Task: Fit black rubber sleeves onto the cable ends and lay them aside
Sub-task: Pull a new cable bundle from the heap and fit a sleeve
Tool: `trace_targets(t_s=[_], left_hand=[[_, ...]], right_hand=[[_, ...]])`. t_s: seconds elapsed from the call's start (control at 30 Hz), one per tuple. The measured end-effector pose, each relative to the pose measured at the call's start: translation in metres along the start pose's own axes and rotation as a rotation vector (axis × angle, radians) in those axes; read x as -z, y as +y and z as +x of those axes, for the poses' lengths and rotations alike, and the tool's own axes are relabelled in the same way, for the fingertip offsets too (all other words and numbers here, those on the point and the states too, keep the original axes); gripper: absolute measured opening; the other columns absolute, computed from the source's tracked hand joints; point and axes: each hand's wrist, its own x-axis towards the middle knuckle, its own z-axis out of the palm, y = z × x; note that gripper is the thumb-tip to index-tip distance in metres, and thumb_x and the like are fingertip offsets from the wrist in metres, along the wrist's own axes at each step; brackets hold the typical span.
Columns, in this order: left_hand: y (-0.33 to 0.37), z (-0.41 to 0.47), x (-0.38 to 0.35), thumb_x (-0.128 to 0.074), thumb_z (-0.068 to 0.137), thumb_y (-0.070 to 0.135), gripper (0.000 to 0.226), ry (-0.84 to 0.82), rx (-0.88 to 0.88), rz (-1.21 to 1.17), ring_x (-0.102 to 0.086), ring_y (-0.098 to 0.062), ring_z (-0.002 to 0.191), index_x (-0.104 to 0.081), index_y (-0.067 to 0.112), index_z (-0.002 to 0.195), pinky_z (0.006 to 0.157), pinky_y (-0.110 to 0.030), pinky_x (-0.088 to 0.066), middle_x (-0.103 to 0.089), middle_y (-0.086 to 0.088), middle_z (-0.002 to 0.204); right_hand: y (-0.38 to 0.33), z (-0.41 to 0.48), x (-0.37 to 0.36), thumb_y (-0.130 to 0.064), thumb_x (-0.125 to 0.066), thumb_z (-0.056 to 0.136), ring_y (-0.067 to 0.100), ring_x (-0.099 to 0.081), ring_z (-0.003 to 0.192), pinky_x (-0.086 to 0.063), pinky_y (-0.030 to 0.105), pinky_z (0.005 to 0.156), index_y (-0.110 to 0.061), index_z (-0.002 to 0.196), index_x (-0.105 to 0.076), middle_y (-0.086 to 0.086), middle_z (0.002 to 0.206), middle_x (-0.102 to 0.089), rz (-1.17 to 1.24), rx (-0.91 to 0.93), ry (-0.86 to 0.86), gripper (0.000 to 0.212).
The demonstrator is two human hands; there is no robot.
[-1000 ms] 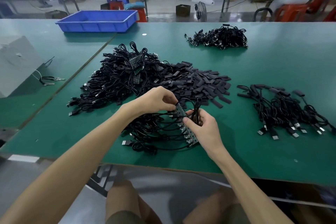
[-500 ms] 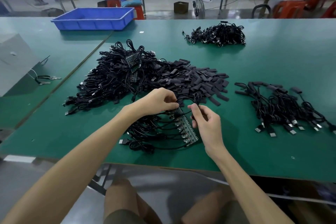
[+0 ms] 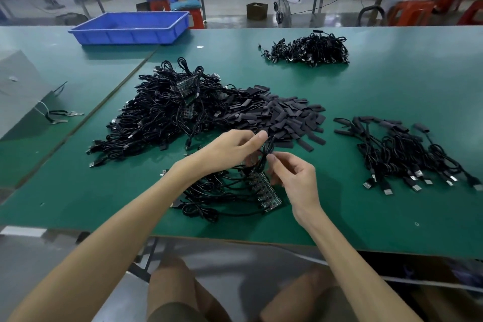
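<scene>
A bundle of black cables (image 3: 222, 192) joined to a strip of small circuit boards (image 3: 264, 191) lies on the green table (image 3: 379, 217) in front of me. My left hand (image 3: 230, 150) grips a bunch of cable strands above the strip. My right hand (image 3: 292, 178) pinches one strand just below the left fingers. A pile of loose black rubber sleeves (image 3: 282, 115) lies beyond my hands. To the right lies a group of cables with sleeves fitted (image 3: 407, 154).
A big heap of black cables (image 3: 162, 115) lies left of the sleeves. Another cable pile (image 3: 308, 49) sits farther back. A blue plastic tray (image 3: 130, 27) stands at the back left, a grey box (image 3: 18, 91) at the left edge. A person sits at the far right.
My hands have lifted slightly off the board strip and drawn the strands upward. My right hand has shifted from the strip's side to pinching a strand under the left fingers.
</scene>
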Motion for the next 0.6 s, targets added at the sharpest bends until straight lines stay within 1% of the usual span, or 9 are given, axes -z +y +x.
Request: trace_targets(t_s=[0.07, 0.1, 0.17, 0.23, 0.37, 0.43, 0.47, 0.53, 0.6], left_hand=[[0.005, -0.006, -0.002, -0.055, 0.088, 0.073, 0.059, -0.111, 0.048, 0.006, -0.069, -0.016, 0.087, -0.061, 0.017, 0.104, 0.081, -0.037, -0.056, -0.072, 0.002, 0.097], [0.005, -0.008, -0.003, -0.064, 0.084, 0.070, 0.058, -0.116, 0.055, 0.014, -0.070, -0.017, 0.090, -0.059, 0.018, 0.109, 0.081, -0.038, -0.058, -0.072, 0.001, 0.101], [0.004, -0.009, 0.000, -0.073, 0.089, 0.048, 0.039, -0.055, 0.048, -0.037, -0.071, -0.018, 0.076, -0.058, 0.017, 0.108, 0.069, -0.038, -0.060, -0.074, -0.004, 0.093], [0.000, -0.006, 0.011, -0.066, 0.097, 0.032, 0.019, 0.038, 0.050, -0.063, -0.064, -0.012, 0.059, -0.063, 0.016, 0.106, 0.055, -0.032, -0.054, -0.070, -0.002, 0.078], [-0.020, -0.002, 0.049, -0.061, 0.100, 0.028, 0.009, 0.156, 0.152, 0.045, -0.058, -0.005, 0.054, -0.069, 0.024, 0.099, 0.054, -0.019, -0.048, -0.069, 0.002, 0.077], [-0.031, -0.002, 0.062, -0.061, 0.101, 0.028, 0.011, 0.134, 0.192, 0.150, -0.065, -0.006, 0.062, -0.071, 0.024, 0.103, 0.060, -0.018, -0.049, -0.074, 0.004, 0.084], [-0.037, -0.001, 0.065, -0.061, 0.101, 0.027, 0.015, 0.101, 0.222, 0.234, -0.069, -0.009, 0.075, -0.071, 0.021, 0.111, 0.069, -0.021, -0.052, -0.075, 0.002, 0.095], [-0.046, -0.001, 0.062, -0.061, 0.101, 0.024, 0.028, 0.047, 0.314, 0.476, -0.064, -0.024, 0.105, -0.066, 0.013, 0.126, 0.093, -0.036, -0.052, -0.068, -0.008, 0.121], [-0.051, -0.003, 0.050, -0.058, 0.101, 0.019, 0.036, 0.082, 0.303, 0.614, -0.052, -0.032, 0.123, -0.058, 0.011, 0.136, 0.107, -0.048, -0.044, -0.055, -0.013, 0.135]], right_hand=[[-0.001, 0.000, -0.001, -0.032, -0.078, 0.087, 0.006, -0.068, 0.072, -0.054, 0.020, 0.067, -0.034, 0.096, -0.080, -0.006, 0.083, -0.078, 0.002, 0.001, -0.033, 0.009], [0.000, -0.001, -0.001, -0.030, -0.077, 0.087, 0.005, -0.070, 0.078, -0.055, 0.020, 0.073, -0.035, 0.099, -0.079, -0.006, 0.089, -0.079, -0.010, 0.012, -0.048, 0.013], [0.002, 0.000, -0.002, -0.018, -0.075, 0.093, 0.007, -0.070, 0.092, -0.054, 0.020, 0.080, -0.035, 0.105, -0.077, -0.006, 0.101, -0.077, -0.094, 0.063, -0.052, 0.021], [0.006, 0.002, -0.002, -0.016, -0.073, 0.096, 0.009, -0.066, 0.099, -0.051, 0.021, 0.083, -0.031, 0.116, -0.076, -0.005, 0.108, -0.070, -0.266, 0.111, -0.054, 0.025], [0.011, 0.004, -0.007, -0.036, -0.071, 0.097, 0.008, -0.057, 0.113, -0.050, 0.029, 0.096, -0.023, 0.141, -0.060, -0.009, 0.121, -0.061, -0.559, 0.064, -0.124, 0.047], [0.011, 0.002, -0.010, -0.040, -0.068, 0.098, 0.007, -0.053, 0.116, -0.048, 0.032, 0.098, -0.024, 0.144, -0.056, -0.012, 0.123, -0.061, -0.689, 0.076, -0.153, 0.050], [0.011, 0.002, -0.011, -0.039, -0.068, 0.098, 0.005, -0.053, 0.114, -0.048, 0.033, 0.097, -0.026, 0.144, -0.056, -0.014, 0.121, -0.062, -0.708, 0.077, -0.161, 0.050], [0.009, 0.002, -0.010, -0.032, -0.071, 0.096, 0.000, -0.058, 0.104, -0.050, 0.032, 0.093, -0.028, 0.141, -0.057, -0.019, 0.114, -0.064, -0.672, 0.056, -0.160, 0.048], [0.006, 0.002, -0.009, -0.026, -0.075, 0.094, -0.004, -0.061, 0.091, -0.049, 0.026, 0.085, -0.028, 0.138, -0.060, -0.021, 0.108, -0.067, -0.603, 0.031, -0.146, 0.047]])
